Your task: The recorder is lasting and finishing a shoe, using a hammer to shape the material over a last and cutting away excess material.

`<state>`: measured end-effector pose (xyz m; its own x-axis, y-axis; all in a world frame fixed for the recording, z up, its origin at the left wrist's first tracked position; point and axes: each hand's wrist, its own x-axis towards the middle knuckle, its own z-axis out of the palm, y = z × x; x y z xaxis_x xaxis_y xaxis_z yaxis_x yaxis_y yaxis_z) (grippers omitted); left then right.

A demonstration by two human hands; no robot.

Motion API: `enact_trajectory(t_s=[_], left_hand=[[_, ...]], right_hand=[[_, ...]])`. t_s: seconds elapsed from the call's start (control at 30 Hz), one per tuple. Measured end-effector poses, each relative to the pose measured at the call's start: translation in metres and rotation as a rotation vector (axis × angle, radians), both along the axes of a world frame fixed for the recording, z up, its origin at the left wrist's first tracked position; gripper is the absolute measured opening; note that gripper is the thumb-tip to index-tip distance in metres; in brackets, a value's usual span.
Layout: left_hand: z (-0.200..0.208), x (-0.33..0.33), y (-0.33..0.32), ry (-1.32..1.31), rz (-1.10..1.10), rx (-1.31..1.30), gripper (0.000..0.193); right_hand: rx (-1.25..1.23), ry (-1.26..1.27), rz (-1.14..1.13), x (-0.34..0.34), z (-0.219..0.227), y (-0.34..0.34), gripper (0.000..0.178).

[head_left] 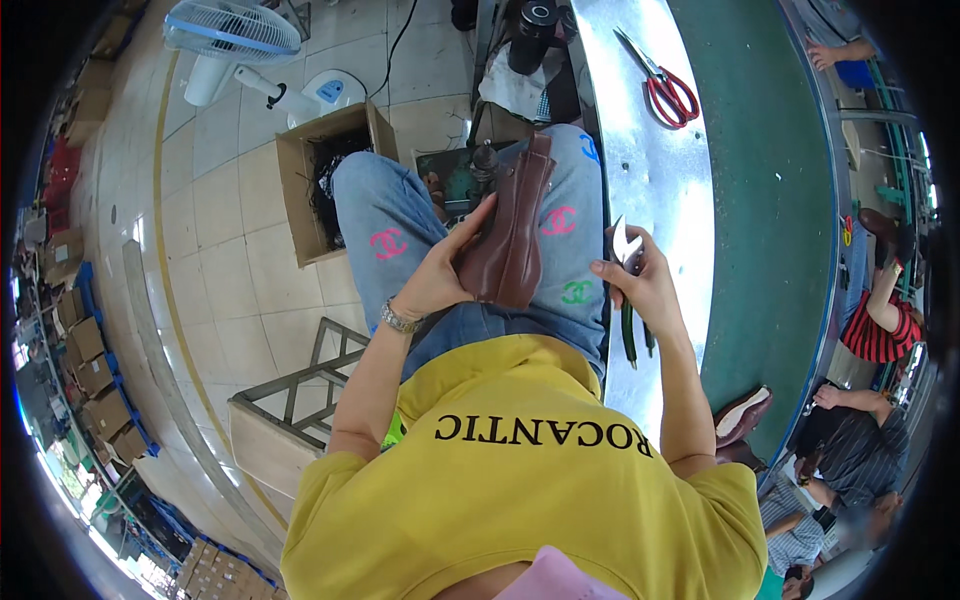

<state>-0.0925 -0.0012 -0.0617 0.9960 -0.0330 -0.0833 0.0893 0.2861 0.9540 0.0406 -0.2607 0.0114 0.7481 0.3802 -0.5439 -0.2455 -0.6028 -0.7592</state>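
A brown leather boot (508, 240) lies over my lap, its shaft pointing away from me and its rounded end toward my body. My left hand (440, 278) is closed on its left side, thumb near the rounded end and fingers along the leather. To the right, over the edge of the metal bench, my right hand (645, 285) grips a pair of pliers (622, 245). Their pale metal jaws point away from me, apart from the boot, and the dark handles stick out below the palm.
Red-handled scissors (670, 98) lie on the metal bench top (655, 190), beside a green conveyor belt (765, 200). Another brown shoe (742, 418) rests by my right elbow. A cardboard box (300, 190) and a fan (230, 32) stand at left. Co-workers sit beyond the belt.
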Motion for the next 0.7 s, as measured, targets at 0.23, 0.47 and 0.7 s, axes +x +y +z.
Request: enact_trajectory(t_s=[0.23, 0.47, 0.7], left_hand=[[0.004, -0.002, 0.000, 0.003, -0.089, -0.076, 0.112], [0.003, 0.010, 0.008, -0.004, -0.372, 0.006, 0.107], [0.032, 0.026, 0.016, -0.059, -0.670, 0.041, 0.105]], right_hand=[[-0.592, -0.727, 0.112, 0.010, -0.056, -0.037, 0.057], [-0.023, -0.788, 0.173, 0.018, -0.008, -0.021, 0.051], [0.490, -0.568, 0.566, 0.037, 0.022, 0.019, 0.039]])
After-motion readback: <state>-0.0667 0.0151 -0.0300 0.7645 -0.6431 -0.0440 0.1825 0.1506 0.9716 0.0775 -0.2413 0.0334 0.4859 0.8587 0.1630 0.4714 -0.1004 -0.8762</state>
